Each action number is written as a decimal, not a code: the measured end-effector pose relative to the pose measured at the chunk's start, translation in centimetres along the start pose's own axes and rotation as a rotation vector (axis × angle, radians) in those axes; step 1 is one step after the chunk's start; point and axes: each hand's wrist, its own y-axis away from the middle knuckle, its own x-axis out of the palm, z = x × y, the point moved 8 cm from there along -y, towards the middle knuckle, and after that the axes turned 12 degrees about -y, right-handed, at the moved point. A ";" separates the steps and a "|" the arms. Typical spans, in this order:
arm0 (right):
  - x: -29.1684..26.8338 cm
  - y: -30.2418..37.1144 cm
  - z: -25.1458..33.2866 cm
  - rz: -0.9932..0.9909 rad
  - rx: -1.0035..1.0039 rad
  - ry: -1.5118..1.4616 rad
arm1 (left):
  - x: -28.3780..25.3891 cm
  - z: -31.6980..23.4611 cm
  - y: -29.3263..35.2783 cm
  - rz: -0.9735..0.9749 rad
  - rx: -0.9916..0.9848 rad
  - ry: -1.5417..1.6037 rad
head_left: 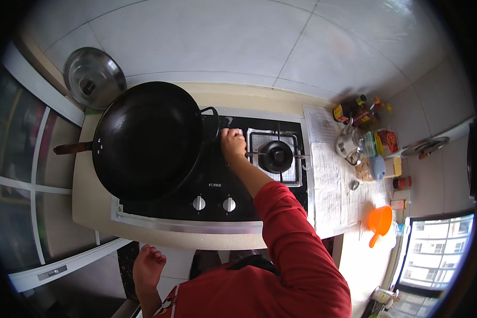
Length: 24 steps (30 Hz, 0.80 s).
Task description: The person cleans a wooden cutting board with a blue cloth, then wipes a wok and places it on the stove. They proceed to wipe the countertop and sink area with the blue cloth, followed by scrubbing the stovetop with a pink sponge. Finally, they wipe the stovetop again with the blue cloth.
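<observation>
My right hand is closed and pressed down on the black glass gas hob, between the wok and the right burner. A bit of something whitish shows at its fingertips; I cannot make out what it is. My left hand hangs low in front of the counter edge, fingers loosely curled, palm partly showing and nothing in it. The large black wok covers the hob's left side, its wooden handle pointing left and its loop handle near my right hand.
A metal lid leans against the wall behind the wok. Two knobs sit along the hob's front. Right of it stand sauce bottles, a metal pot, a blue-lidded jar and an orange ladle-shaped scoop. A sliding glass door borders the left.
</observation>
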 end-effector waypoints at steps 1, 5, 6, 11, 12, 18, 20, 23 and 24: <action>0.4 0.5 0.3 0.020 -0.008 0.020 | 0.0 0.0 0.0 0.003 -0.007 -0.005; -0.1 3.9 1.9 0.039 0.043 0.068 | 0.4 -0.3 -0.2 0.053 0.013 -0.063; -0.8 5.0 2.5 0.073 0.000 0.084 | 0.5 -0.3 -0.3 0.054 0.006 -0.068; -2.5 10.0 1.2 0.125 -0.093 -0.002 | 2.1 -0.3 -0.8 0.081 -0.022 -0.112; -2.6 10.9 0.8 0.145 -0.108 -0.043 | 2.4 -0.3 -0.9 0.089 -0.021 -0.121; -6.4 15.8 -0.8 0.075 -0.256 -0.141 | 3.8 0.3 -1.3 0.166 -0.043 -0.121; -7.8 17.8 -1.5 0.069 -0.314 -0.228 | 4.4 0.3 -1.4 0.201 -0.049 -0.111; -9.1 21.7 -4.0 0.075 -0.353 -0.335 | 4.7 0.4 -1.3 0.216 -0.050 -0.109; -9.0 22.9 -5.4 0.095 -0.338 -0.340 | 4.9 0.5 -1.3 0.221 -0.055 -0.112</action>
